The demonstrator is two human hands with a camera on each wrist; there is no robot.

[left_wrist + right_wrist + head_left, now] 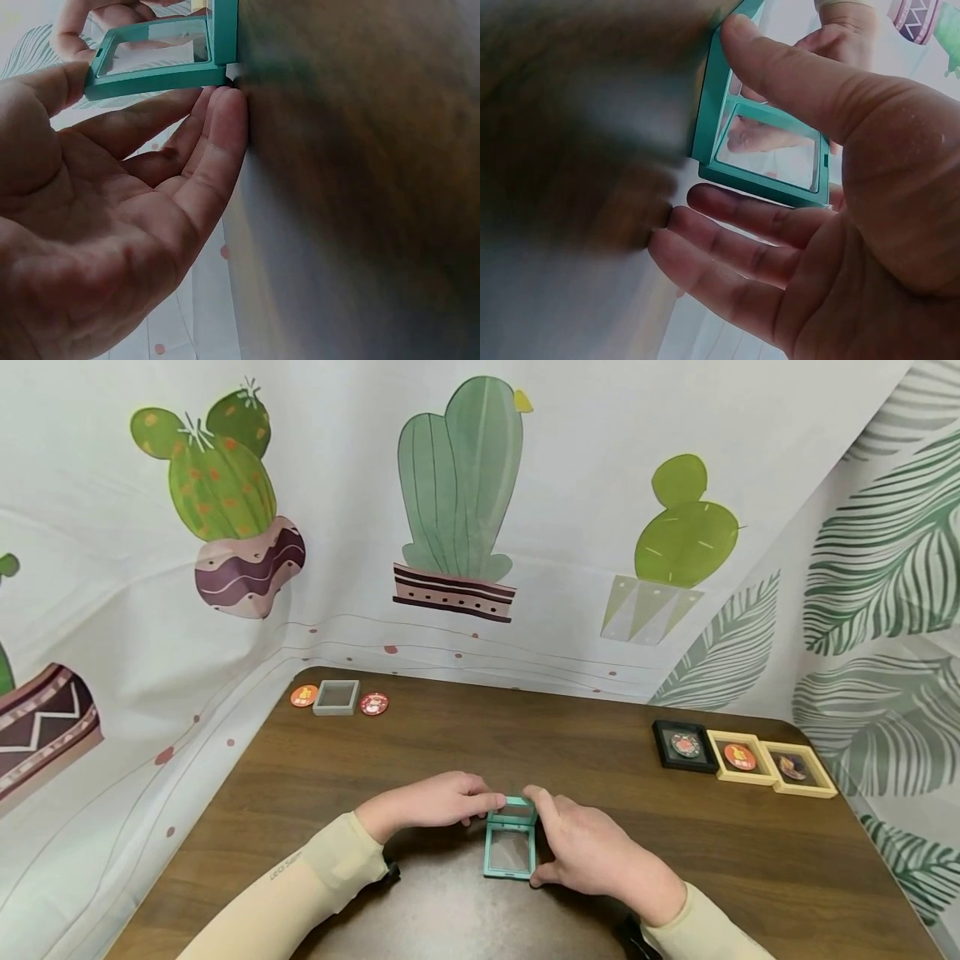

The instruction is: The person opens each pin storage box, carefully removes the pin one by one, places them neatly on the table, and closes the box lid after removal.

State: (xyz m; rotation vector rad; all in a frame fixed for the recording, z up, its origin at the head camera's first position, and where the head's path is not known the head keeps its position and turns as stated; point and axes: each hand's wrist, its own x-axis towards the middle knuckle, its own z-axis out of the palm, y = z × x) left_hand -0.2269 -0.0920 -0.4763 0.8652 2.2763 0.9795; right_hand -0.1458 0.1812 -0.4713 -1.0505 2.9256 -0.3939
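A teal hinged display case (pixel 510 874) with clear film windows stands unfolded on the table in the head view. One half lies flat, and its other half (pixel 517 801) rises from the far side. My left hand (pixel 442 800) pinches the raised half at its left, with the thumb on the top edge and the fingers behind. Around the right side goes my right hand (pixel 588 843), its thumb at the near right corner of the flat half and its index finger at the raised half's top. Both wrist views show the teal frame (pixel 165 84) close up between thumb and fingers.
Back left on the brown table (pixel 465 727) lie a grey frame (pixel 336 712), an orange disc (pixel 303 695) and a red disc (pixel 374 703). At the right, a black frame (pixel 663 752) and two pale yellow frames (pixel 717 762) hold discs. A cactus-print cloth (pixel 337 527) hangs behind.
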